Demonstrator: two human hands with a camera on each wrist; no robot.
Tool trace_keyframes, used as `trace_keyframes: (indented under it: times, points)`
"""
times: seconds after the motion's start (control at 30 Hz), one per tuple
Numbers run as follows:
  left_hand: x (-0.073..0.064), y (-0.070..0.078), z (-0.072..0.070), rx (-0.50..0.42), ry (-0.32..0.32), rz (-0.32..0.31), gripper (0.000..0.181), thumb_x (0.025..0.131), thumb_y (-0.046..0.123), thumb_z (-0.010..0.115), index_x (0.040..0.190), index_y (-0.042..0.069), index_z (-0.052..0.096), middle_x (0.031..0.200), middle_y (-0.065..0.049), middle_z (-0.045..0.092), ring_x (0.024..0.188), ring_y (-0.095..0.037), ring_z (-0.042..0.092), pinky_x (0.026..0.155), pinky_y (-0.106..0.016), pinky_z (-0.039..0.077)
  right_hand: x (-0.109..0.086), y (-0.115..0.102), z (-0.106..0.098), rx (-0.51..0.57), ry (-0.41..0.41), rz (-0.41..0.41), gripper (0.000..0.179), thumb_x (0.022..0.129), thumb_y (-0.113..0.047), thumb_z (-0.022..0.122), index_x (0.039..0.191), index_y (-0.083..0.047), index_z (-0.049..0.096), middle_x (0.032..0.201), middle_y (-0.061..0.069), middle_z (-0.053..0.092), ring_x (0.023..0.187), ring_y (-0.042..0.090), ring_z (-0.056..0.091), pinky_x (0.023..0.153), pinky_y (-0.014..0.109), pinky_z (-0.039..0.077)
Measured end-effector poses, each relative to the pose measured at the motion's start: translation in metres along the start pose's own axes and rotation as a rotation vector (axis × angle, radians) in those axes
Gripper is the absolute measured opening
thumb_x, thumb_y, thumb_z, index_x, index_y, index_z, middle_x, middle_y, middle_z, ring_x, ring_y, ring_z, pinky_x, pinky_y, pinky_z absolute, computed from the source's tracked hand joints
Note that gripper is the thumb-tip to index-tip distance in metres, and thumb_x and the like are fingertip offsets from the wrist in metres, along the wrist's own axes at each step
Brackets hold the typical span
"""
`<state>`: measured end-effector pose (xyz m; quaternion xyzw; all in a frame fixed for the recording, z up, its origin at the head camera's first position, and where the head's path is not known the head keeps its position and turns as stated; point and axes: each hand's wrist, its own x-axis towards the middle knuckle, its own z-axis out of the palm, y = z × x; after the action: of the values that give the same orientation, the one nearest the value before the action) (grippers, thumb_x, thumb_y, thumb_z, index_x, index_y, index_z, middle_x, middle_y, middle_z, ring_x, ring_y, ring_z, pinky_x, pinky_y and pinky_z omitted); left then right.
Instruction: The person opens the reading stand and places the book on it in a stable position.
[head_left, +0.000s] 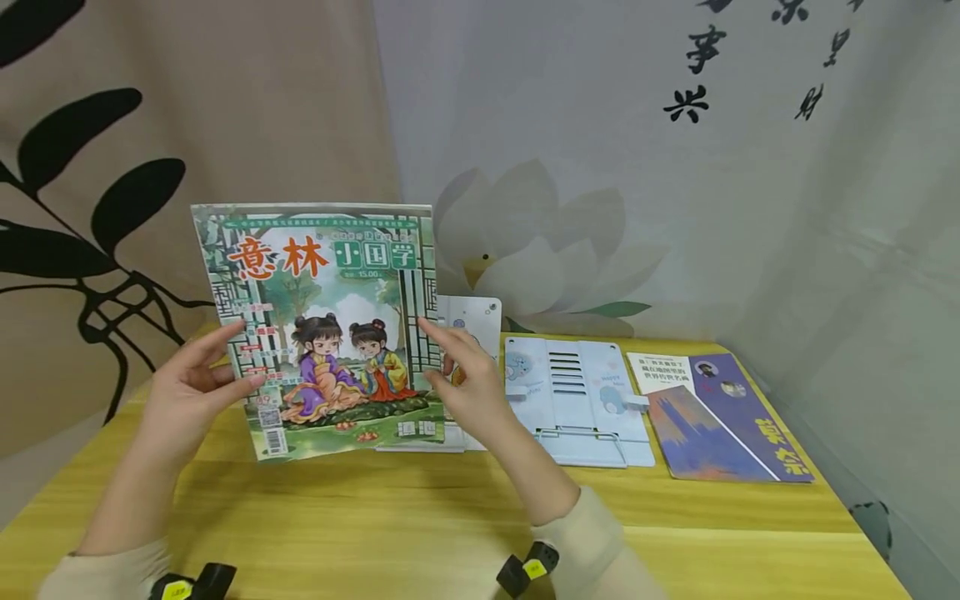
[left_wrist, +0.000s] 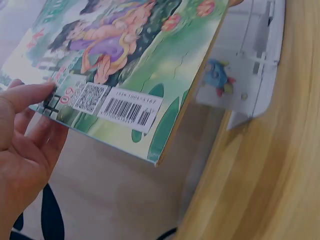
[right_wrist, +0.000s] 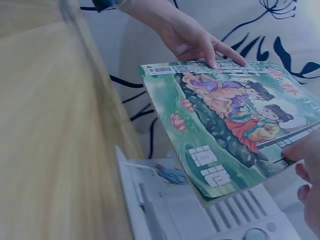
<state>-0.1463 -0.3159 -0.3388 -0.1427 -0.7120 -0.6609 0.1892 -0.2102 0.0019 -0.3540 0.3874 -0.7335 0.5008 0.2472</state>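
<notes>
A magazine (head_left: 322,292) with a green illustrated cover, two children drawn in robes, stands upright above the table in the head view. My left hand (head_left: 180,396) pinches its left edge, with the thumb and a finger on the cover and other fingers behind it. On the opposite edge, my right hand (head_left: 476,387) grips it with fingertips on the cover and the rest hidden behind. A barcode (left_wrist: 127,107) shows at the cover's lower corner in the left wrist view. Behind the magazine, a white book stand (head_left: 480,321) is partly covered.
Right of the magazine, another white book stand (head_left: 577,421) with cartoon prints and a wire ledge lies on the wooden table (head_left: 360,525). Purple books (head_left: 712,433) overlap near the table's right edge. A printed curtain (head_left: 570,125) hangs behind the table.
</notes>
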Motion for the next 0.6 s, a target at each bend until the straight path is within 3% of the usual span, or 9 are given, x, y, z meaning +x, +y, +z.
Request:
trace_keyframes:
  times: [0.17, 0.37, 0.47, 0.53, 0.6]
  points:
    - [0.012, 0.003, 0.018, 0.143, 0.075, 0.004, 0.065, 0.084, -0.010, 0.066, 0.141, 0.017, 0.050, 0.146, 0.001, 0.042, 0.080, -0.002, 0.056, 0.063, -0.011, 0.047, 0.006, 0.003, -0.014, -0.029, 0.041, -0.020, 0.059, 0.081, 0.010, 0.070, 0.135, -0.009, 0.055, 0.108, 0.003, 0.058, 0.069, 0.018, 0.045, 0.052, 0.028, 0.036]
    - [0.027, 0.004, 0.038, 0.071, 0.095, 0.051, 0.062, 0.084, -0.013, 0.065, 0.139, 0.014, 0.053, 0.145, -0.003, 0.045, 0.081, -0.004, 0.064, 0.064, -0.012, 0.049, 0.011, 0.004, -0.029, -0.051, 0.102, -0.035, 0.056, 0.082, 0.008, 0.071, 0.133, -0.008, 0.057, 0.109, 0.004, 0.060, 0.069, 0.012, 0.043, 0.047, 0.025, 0.031]
    - [0.033, 0.005, 0.046, 0.102, 0.117, 0.069, 0.062, 0.083, -0.013, 0.066, 0.137, 0.015, 0.054, 0.142, 0.000, 0.047, 0.068, -0.001, 0.057, 0.054, -0.011, 0.043, 0.013, 0.006, -0.035, -0.052, 0.134, -0.039, 0.055, 0.081, 0.007, 0.071, 0.133, -0.008, 0.058, 0.105, 0.005, 0.061, 0.069, 0.014, 0.043, 0.048, 0.027, 0.028]
    - [0.037, 0.005, 0.052, 0.138, 0.136, 0.083, 0.062, 0.083, -0.012, 0.067, 0.137, 0.016, 0.055, 0.128, 0.000, 0.057, 0.058, -0.003, 0.045, 0.049, -0.015, 0.035, 0.014, 0.008, -0.039, -0.047, 0.159, -0.052, 0.055, 0.081, 0.008, 0.072, 0.132, -0.007, 0.058, 0.103, 0.005, 0.061, 0.069, 0.015, 0.044, 0.048, 0.027, 0.027]
    - [0.041, 0.006, 0.057, 0.152, 0.158, 0.100, 0.061, 0.082, -0.012, 0.067, 0.136, 0.016, 0.057, 0.098, 0.000, 0.058, 0.056, -0.006, 0.035, 0.048, -0.018, 0.031, 0.016, 0.010, -0.042, -0.033, 0.184, -0.060, 0.055, 0.080, 0.009, 0.072, 0.131, -0.006, 0.059, 0.105, 0.007, 0.062, 0.069, 0.017, 0.045, 0.048, 0.028, 0.027]
